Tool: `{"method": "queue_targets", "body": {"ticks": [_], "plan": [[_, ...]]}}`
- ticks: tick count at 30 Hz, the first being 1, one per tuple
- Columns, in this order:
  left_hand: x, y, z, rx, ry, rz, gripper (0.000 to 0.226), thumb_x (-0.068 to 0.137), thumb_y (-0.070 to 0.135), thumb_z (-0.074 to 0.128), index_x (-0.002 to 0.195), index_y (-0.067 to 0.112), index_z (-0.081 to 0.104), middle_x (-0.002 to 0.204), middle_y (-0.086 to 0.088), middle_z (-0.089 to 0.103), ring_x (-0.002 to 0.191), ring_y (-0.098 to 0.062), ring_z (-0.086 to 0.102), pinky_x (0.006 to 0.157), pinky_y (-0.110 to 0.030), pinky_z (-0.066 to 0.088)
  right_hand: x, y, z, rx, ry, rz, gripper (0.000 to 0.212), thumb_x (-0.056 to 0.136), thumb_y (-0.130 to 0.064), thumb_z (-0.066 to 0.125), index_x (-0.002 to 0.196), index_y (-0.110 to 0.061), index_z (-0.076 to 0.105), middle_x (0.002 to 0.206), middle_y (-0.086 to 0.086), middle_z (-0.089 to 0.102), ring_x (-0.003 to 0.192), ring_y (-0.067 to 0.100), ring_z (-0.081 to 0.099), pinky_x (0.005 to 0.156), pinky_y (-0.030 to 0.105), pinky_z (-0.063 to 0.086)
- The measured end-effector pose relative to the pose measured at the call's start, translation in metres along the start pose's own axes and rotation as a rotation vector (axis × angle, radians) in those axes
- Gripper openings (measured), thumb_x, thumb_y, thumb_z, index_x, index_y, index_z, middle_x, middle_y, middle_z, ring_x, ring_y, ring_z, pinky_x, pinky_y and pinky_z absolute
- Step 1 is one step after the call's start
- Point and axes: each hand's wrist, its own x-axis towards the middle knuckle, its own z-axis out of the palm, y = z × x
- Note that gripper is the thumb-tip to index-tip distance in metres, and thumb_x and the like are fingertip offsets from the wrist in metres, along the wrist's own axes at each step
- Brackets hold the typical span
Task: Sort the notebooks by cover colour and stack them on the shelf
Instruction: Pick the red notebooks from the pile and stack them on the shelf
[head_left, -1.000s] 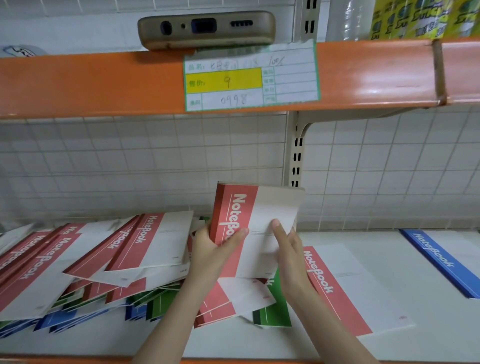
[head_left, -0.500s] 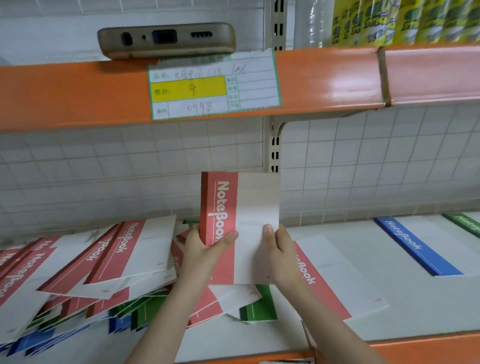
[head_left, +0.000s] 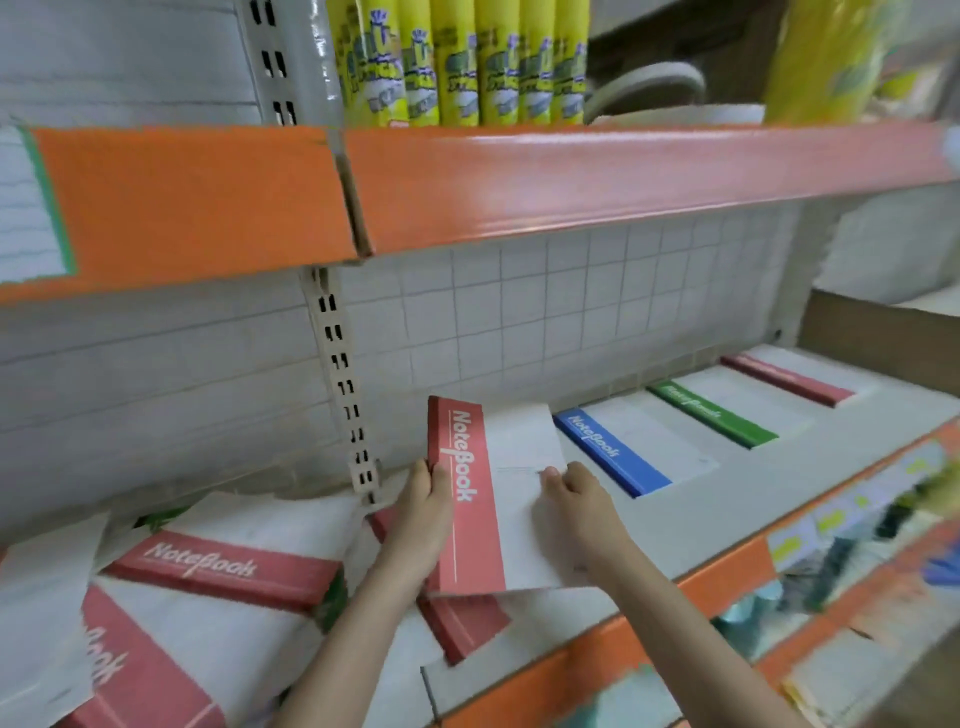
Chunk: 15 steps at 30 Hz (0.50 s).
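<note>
Two hands on one red notebook (head_left: 470, 499): your left hand (head_left: 423, 512) has its grip clamped on the spine edge, thumb on the cover; your right hand (head_left: 579, 501) pinches the white part of the cover near the opposite edge. Notebook is held tilted, lifted above the shelf (head_left: 701, 525), over the right end of the unsorted pile.

Count on the shelf to your right, three sorted spots, each flat and apart from the others:
- 1 blue notebook (head_left: 610, 452), nearest the held one
- 1 green notebook (head_left: 711, 413), next along
- 1 red stack (head_left: 789, 379), farthest right; looks thicker than a single book, count unclear from blur

Unsorted pile (head_left: 218, 571) on the left: at least 3 red covers visible, overlapping and skewed, green edges showing between them. One more red notebook (head_left: 462, 623) lies directly under the held one.

Upper shelf (head_left: 571, 176): a row of about 6 yellow tubes (head_left: 462, 62) standing upright, touching side by side. One price label (head_left: 28, 208) sits on the orange shelf lip at the far left, text unreadable.
</note>
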Motion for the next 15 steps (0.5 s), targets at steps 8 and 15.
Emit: {"method": "queue_targets", "body": {"ticks": [8, 15], "plan": [[-0.002, 0.048, 0.131, -0.116, -0.268, -0.034, 0.026, 0.1, 0.037, 0.033, 0.096, 0.022, 0.054, 0.098, -0.007, 0.067, 0.09, -0.024, 0.066, 0.087, -0.04, 0.053, 0.007, 0.051, -0.128, -0.034, 0.269, 0.114, 0.032, 0.096, -0.025, 0.039, 0.067, -0.015, 0.029, 0.069, -0.001, 0.036, 0.062, 0.014, 0.036, 0.058, 0.029, 0.029], [-0.033, 0.094, 0.278, -0.086, -0.494, 0.007, 0.027, 0.1, 0.032, 0.034, 0.095, 0.013, 0.052, 0.094, -0.012, 0.065, 0.079, -0.022, 0.062, 0.069, -0.03, 0.049, -0.019, 0.108, -0.265, -0.124, 0.509, 0.225, 0.028, 0.097, -0.025, 0.039, 0.073, -0.012, 0.039, 0.072, 0.0, 0.045, 0.079, 0.023, 0.046, 0.061, 0.032, 0.029]]}}
